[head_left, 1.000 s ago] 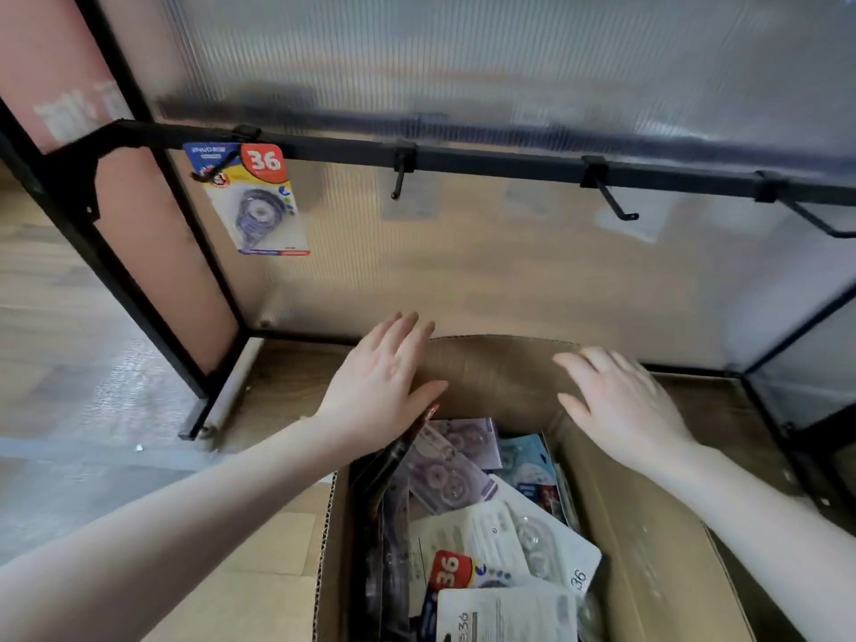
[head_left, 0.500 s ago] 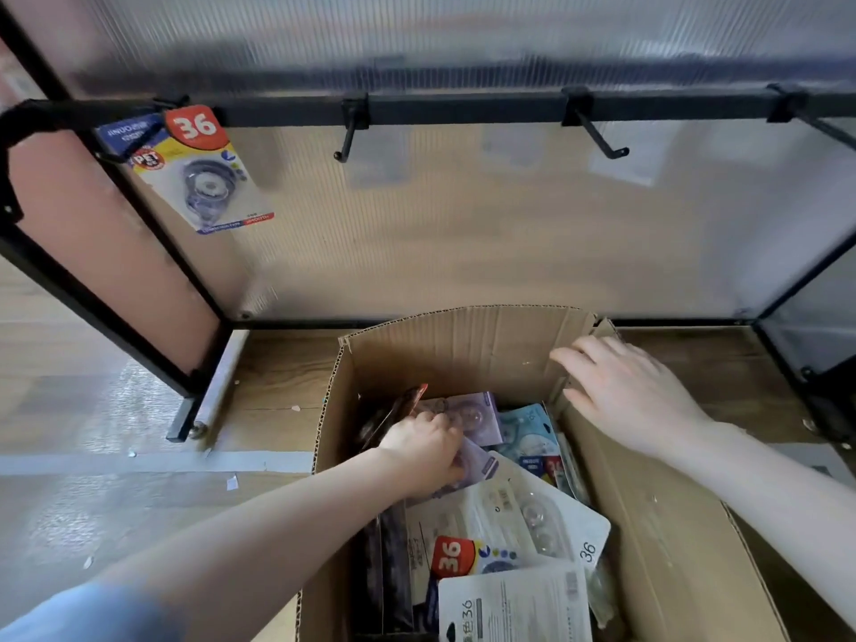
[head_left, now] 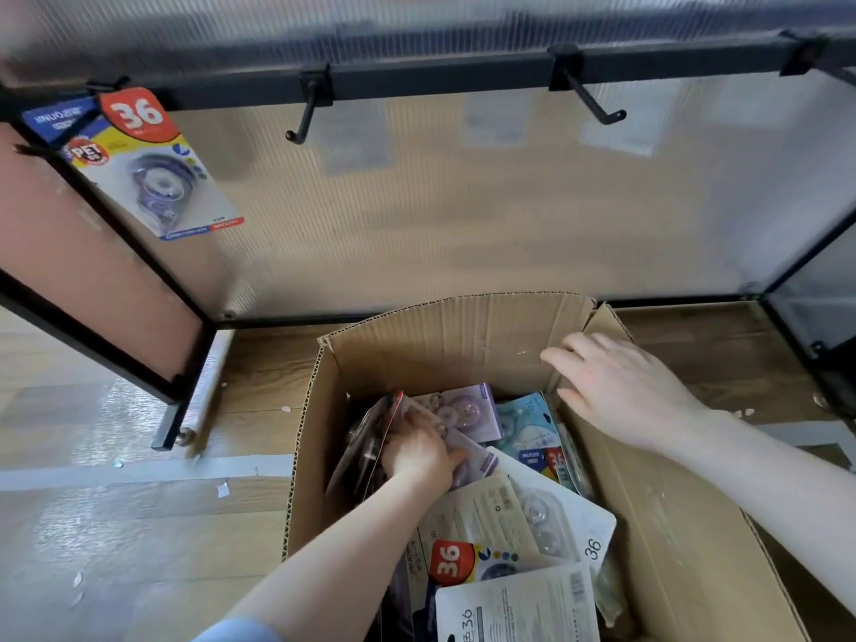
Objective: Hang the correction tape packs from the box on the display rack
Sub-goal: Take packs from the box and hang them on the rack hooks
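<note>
At the upper left of the frame one correction tape pack (head_left: 139, 164) already hangs from the leftmost hook of the display rack (head_left: 444, 74), tilted, its glossy printed card with a red "36" badge and a clear blister over a purple dispenser; it hangs there, I judge, as the first of the row, since the hole in the card top is made for such a peg. Along the black metal bar to the right, a bare hook (head_left: 303, 115) near upper centre and a second hook (head_left: 590, 101) further right stand empty, thin angled rods with upturned tips that would keep a card from sliding off. Behind them is a ribbed, translucent panel. Lower centre, the cardboard box (head_left: 463, 331) stands open on the wooden floor, its corrugated edges rough and its flaps turned up so the contents can be reached. Inside, the left hand (head_left: 419, 454) is sunk among the packs, fingers curled round a lilac-backed pack (head_left: 468, 449), apparently pinching it to lift it out; just how the fingertips lie is hidden. The rest of the loose packs (head_left: 523, 516) lie jumbled, flat, stiff cards with smooth plastic bubbles, some face down and white. At centre right, the right hand (head_left: 623, 386) rests spread with relaxed fingers on the box's far right corner, probably steadying the light box.
</note>
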### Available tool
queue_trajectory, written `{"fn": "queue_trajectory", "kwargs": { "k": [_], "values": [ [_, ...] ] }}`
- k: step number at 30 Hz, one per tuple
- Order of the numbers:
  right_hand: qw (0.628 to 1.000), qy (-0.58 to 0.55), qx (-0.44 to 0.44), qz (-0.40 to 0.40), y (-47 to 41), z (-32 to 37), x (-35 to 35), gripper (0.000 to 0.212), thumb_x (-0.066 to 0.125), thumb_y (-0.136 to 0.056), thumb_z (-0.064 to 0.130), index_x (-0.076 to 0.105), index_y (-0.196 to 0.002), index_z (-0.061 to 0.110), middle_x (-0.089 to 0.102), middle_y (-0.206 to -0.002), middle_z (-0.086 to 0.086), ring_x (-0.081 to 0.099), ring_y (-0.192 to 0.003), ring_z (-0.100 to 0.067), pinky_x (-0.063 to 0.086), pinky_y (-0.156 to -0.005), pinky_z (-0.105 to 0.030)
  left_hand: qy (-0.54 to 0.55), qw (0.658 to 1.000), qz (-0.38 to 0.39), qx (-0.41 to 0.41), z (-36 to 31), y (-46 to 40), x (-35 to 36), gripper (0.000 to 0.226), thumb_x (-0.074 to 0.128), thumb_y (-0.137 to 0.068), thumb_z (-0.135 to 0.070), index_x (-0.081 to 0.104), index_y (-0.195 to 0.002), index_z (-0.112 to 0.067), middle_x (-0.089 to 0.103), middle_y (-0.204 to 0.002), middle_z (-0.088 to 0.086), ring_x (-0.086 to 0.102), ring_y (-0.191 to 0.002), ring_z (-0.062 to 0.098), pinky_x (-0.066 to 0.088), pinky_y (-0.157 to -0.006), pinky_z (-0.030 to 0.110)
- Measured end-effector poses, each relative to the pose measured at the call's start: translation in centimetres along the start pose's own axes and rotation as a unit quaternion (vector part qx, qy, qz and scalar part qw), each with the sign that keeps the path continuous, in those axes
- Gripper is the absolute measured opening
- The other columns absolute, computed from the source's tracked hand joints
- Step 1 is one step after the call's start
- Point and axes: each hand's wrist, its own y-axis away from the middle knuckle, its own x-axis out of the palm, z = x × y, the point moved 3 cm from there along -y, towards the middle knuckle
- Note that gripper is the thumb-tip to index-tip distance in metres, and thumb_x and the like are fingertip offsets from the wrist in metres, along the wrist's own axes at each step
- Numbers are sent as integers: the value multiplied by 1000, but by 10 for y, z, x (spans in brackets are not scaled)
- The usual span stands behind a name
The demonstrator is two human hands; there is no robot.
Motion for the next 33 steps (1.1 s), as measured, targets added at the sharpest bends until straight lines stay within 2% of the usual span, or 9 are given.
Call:
{"fn": "queue_trajectory", "kwargs": {
  "k": [8, 13, 17, 19, 22, 26, 28, 30, 33],
  "values": [
    [1000, -4, -8, 9, -6, -2, 6, 46, 39, -98, 36, 28, -142, 27, 41, -131, 4, 41, -124, -17, 38, -101, -30, -15, 999, -43, 5, 2, 5, 8, 97, 40, -93, -61, -10, -148, 1, 12, -152, 27, 26, -137, 38, 32, -107, 41],
    [1000, 10, -7, 4, -9, -1, 8, 43, 39, -98, 36, 30, -139, 28, 41, -128, 5, 41, -121, -16, 38, -97, -28, -63, 993, -95, 27, -3, 6, 18, 96, 39, -90, -65, 2, -149, 0, 19, -149, 31, 32, -132, 40, 31, -107, 43],
    [1000, 14, -6, 5, -9, -1, 8, 43, 38, -99, 35, 28, -140, 29, 40, -129, 5, 41, -122, -16, 37, -96, -28, -85, 988, -114, 54, -12, 13, 28, 105, 44, -75, -81, 34, -145, -4, 42, -135, 36, 50, -118, 41, 40, -98, 43],
    [1000, 16, -3, 5, -9, -2, 8, 44, 38, -99, 35, 27, -141, 29, 40, -130, 5, 40, -122, -16, 37, -96, -28, -100, 987, -111, 62, -9, 11, 33, 106, 56, -56, -87, 61, -126, -8, 62, -112, 29, 64, -93, 35, 51, -81, 39],
    [1000, 17, -1, 8, -9, -3, 10, 45, 38, -99, 35, 27, -141, 29, 40, -129, 5, 41, -122, -17, 37, -96, -28, -61, 974, -180, 123, -7, 3, 39, 95, 68, -41, -85, 73, -103, -13, 68, -86, 18, 65, -72, 29, 53, -63, 35],
    [1000, 15, -2, 6, -11, -3, 9, 44, 39, -98, 34, 29, -141, 28, 41, -128, 4, 42, -121, -18, 37, -96, -29, -9, 967, -185, 176, -10, 9, 32, 88, 78, -48, -69, 67, -115, -12, 68, -94, 3, 66, -80, 19, 54, -68, 30],
    [1000, 16, -2, 7, -11, -3, 9, 44, 38, -98, 34, 28, -141, 28, 41, -129, 4, 42, -121, -17, 38, -96, -29, 42, 967, -154, 197, -14, 13, 31, 91, 69, -72, -60, 43, -140, -6, 56, -126, 9, 56, -112, 25, 45, -94, 36],
    [1000, 17, -2, 7, -11, -3, 10, 44, 38, -98, 34, 28, -140, 28, 41, -128, 4, 42, -121, -18, 39, -96, -29, 70, 974, -125, 177, -16, 12, 32, 80, 57, -85, -56, 31, -146, -12, 37, -142, 11, 37, -129, 28, 31, -106, 38],
    [1000, 17, -3, 9, -11, -4, 11, 44, 39, -98, 33, 28, -141, 27, 42, -128, 3, 43, -120, -19, 40, -96, -31, 102, 980, -119, 126, -11, 14, 31, 77, 59, -81, -60, 30, -144, -26, 25, -148, 15, 27, -134, 34, 28, -108, 41]
  ]
}}
